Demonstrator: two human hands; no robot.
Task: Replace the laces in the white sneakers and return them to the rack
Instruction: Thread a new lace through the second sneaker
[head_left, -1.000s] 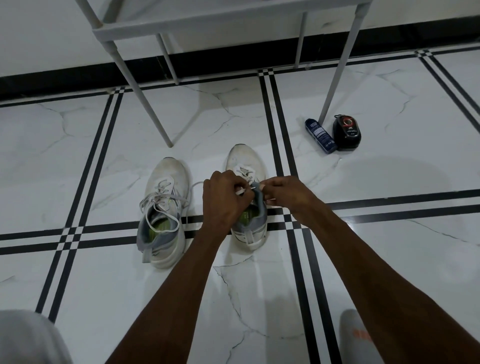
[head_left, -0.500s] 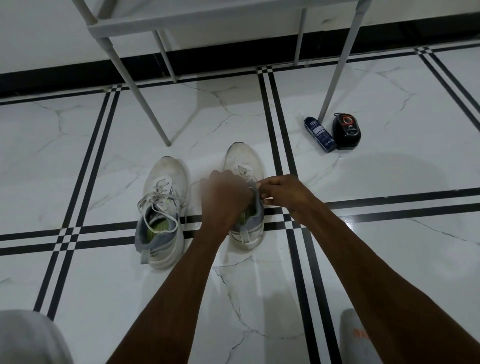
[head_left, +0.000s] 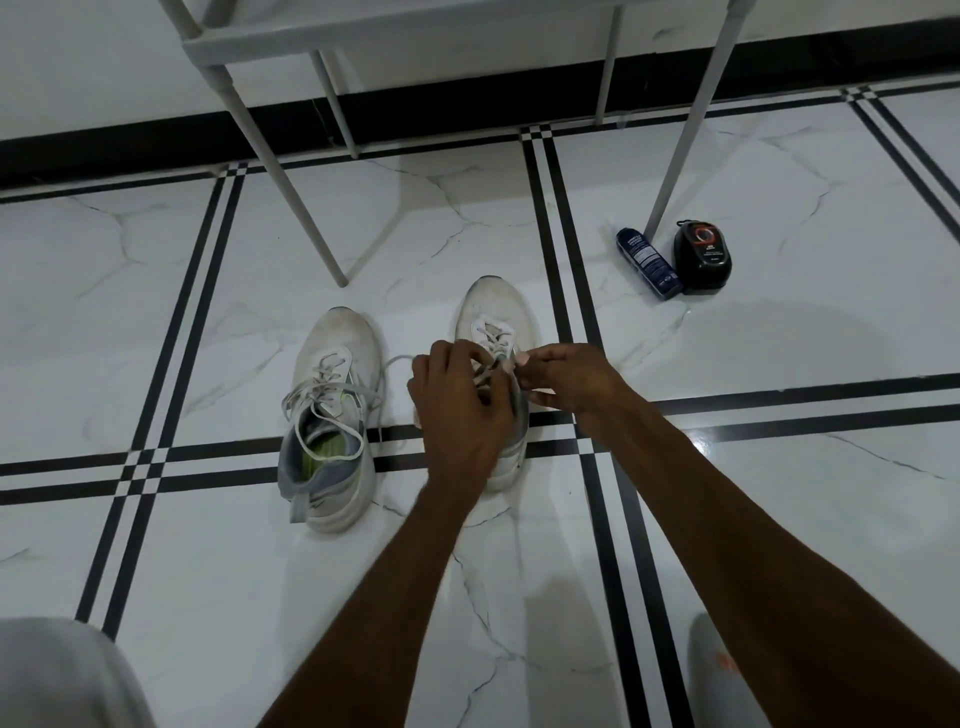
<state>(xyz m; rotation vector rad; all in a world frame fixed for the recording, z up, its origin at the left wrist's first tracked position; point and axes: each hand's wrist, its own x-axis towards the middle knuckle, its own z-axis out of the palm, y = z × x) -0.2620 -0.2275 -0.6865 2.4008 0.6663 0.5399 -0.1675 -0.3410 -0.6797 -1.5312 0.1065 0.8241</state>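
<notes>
Two white sneakers stand side by side on the tiled floor, toes pointing away from me. The left sneaker (head_left: 332, 415) has loose white laces draped over its open grey collar. Over the tongue of the right sneaker (head_left: 493, 312) my left hand (head_left: 457, 405) curls its fingers round a white lace (head_left: 400, 359) that loops out to the left. My right hand (head_left: 566, 379) pinches the other lace end at the shoe's right side. Both hands hide the shoe's middle and heel.
The white rack (head_left: 311, 31) stands behind the shoes, its legs reaching the floor close to the toes. A blue can (head_left: 647, 262) lies beside a black round container (head_left: 701, 254) at the rack's right leg. My knees show at the bottom corners.
Both hands stay on the right sneaker's laces. The left hand has shifted slightly, and a lace loop now sticks out to its left.
</notes>
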